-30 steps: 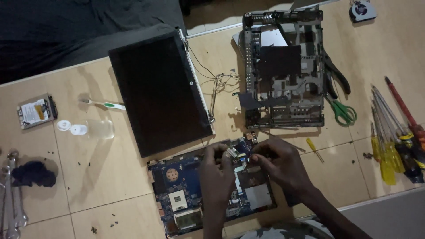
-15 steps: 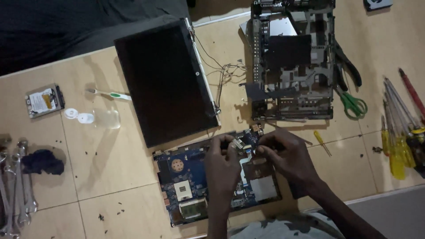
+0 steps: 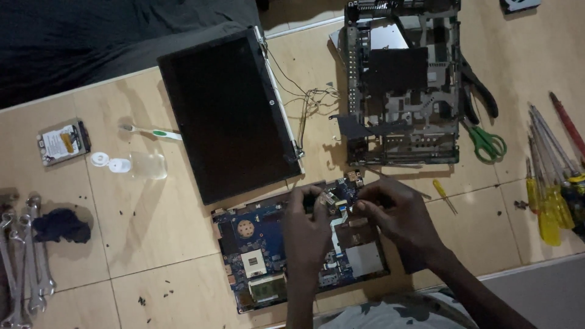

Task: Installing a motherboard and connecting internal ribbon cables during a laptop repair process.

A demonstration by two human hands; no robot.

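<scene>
A blue laptop motherboard (image 3: 262,244) lies flat on the tan tiled floor near the bottom middle. My left hand (image 3: 304,228) rests on the board's middle, fingers curled over a small part at its top edge. My right hand (image 3: 399,222) sits just right of it, fingertips pinched at the same spot near a pale flat ribbon cable (image 3: 336,226). What the fingers hold is too small to tell. Above the board lies a dark laptop screen panel (image 3: 228,116) with loose wires (image 3: 308,103) trailing from its hinge.
A stripped laptop chassis (image 3: 402,85) lies at top right, with black pliers (image 3: 481,91) and green-handled scissors (image 3: 487,143) beside it. Several screwdrivers (image 3: 548,183) line the right edge. At left are a hard drive (image 3: 63,142), toothbrush (image 3: 149,131), clear bottle (image 3: 146,164), wrenches (image 3: 24,262).
The view has shifted slightly, so everything sits lower and further right in the frame. Both hands stay at the top edge of the motherboard with only small finger movement.
</scene>
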